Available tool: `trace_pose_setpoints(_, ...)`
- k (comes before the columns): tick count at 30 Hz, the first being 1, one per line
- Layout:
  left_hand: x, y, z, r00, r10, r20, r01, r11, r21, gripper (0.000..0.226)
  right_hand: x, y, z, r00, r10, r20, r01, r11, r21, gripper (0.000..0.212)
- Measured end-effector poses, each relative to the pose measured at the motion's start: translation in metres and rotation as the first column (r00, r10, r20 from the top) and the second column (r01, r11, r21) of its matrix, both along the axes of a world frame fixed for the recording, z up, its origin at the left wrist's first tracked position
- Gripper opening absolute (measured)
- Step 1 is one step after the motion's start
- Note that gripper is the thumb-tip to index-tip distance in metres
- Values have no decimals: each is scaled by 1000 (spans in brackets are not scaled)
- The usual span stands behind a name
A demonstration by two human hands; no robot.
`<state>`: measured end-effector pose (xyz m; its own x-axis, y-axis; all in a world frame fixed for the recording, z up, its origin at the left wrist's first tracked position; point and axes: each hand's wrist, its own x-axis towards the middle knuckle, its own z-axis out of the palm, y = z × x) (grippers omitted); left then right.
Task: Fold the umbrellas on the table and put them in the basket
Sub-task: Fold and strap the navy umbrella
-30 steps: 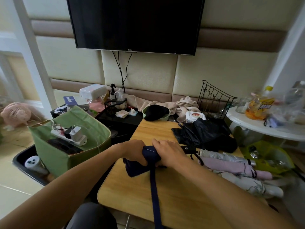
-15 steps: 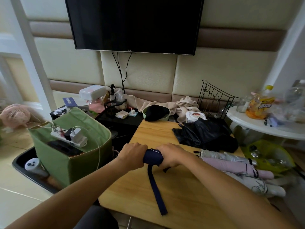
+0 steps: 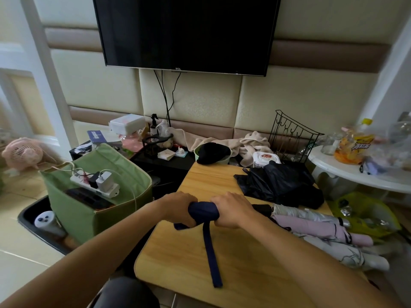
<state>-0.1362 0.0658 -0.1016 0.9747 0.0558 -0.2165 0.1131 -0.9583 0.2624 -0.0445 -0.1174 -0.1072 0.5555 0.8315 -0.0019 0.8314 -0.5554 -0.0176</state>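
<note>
Both hands grasping rolled navy fabric umbrella (image 3: pixel 203 211) over wooden surface (image 3: pixel 182 258).
Left hand (image 3: pixel 180 207) and right hand (image 3: pixel 231 208) are clenching it; green fabric basket (image 3: pixel 89 210) is holding one white power strip (image 3: pixel 94 183).

A lived-in room of a home, likely a bedroom or sitting room: a flat television (image 3: pixel 186 32) hangs on a padded, upholstered wall (image 3: pixel 300 96), with cables trailing below it. Household clutter crowds the low furniture: crumpled towels (image 3: pixel 251 143), a spray bottle (image 3: pixel 153 125), a snack bag (image 3: pixel 353 145) on a white round side table (image 3: pixel 360 176), a pink fan (image 3: pixel 22 152) on the tiled floor (image 3: pixel 20 258), and a small wooden desk (image 3: pixel 240 258)
</note>
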Motion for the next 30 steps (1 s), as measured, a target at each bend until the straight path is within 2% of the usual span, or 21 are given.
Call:
trace_pose_setpoints(2,-5,-8,-6,983,-35,178,-13,966,259,41,5,-1,3,987,-54,-149,50,998,-31,21)
trace_pose_setpoints(3,-7,-11,-9,973,-47,226,-29,946,324,44,7,-2,4,970,-67,-232,56,997,-51,22)
trace_pose_setpoints(5,-10,-15,-13,970,-59,238,-32,931,362,39,9,-3,8,915,-66,-398,28,995,-101,20)
trace_pose_setpoints(7,-13,-16,-13,981,-57,184,-7,944,330,33,10,-5,11,843,-78,-533,-2,989,-148,19)
trace_pose_setpoints(9,-13,-15,-12,991,-47,125,12,964,266,31,11,-4,11,820,-88,-566,-15,984,-175,24)
trace_pose_setpoints(11,-11,-12,-11,997,-10,77,-6,979,205,29,7,-1,6,879,-73,-472,-6,986,-165,30)
trace_pose_setpoints(12,-9,-9,-11,998,20,53,-28,988,153,26,4,2,2,938,-45,-344,-5,990,-144,36)
trace_pose_setpoints(14,-5,-3,-10,997,81,-16,-82,995,-55,18,-3,5,-9,999,34,-23,-36,997,-74,51)
trace_pose_setpoints(16,-3,2,-6,990,90,-111,-117,954,-276,13,-4,7,-17,984,73,165,-80,996,39,53)
trace_pose_setpoints(18,-2,6,-2,975,62,-215,-143,911,-386,15,-3,6,-19,982,80,172,-96,992,83,40)
trace_pose_setpoints(20,-2,6,-2,962,28,-273,-138,909,-393,21,-3,5,-16,993,79,84,-81,996,28,33)
trace_pose_setpoints(22,0,2,-4,977,30,-210,-93,951,-294,30,-3,4,-12,998,59,22,-59,998,-24,31)
trace_pose_setpoints(24,-1,-5,-7,1000,14,10,-14,999,35,38,0,2,-7,997,9,-75,-13,999,-43,32)
trace_pose_setpoints(25,-3,-9,-9,993,-16,119,-9,980,201,40,2,1,-5,989,-18,-148,11,999,-47,32)
trace_pose_setpoints(26,-4,-14,-12,978,-44,206,-20,954,298,41,4,-1,-2,974,-36,-224,24,998,-55,32)
trace_pose_setpoints(28,-6,-20,-21,950,-60,306,-51,938,342,37,7,-3,4,956,-30,-291,5,996,-87,31)
trace_pose_setpoints(30,-10,-22,-28,945,-35,326,-69,950,304,32,9,-4,6,961,-11,-275,-22,993,-116,29)
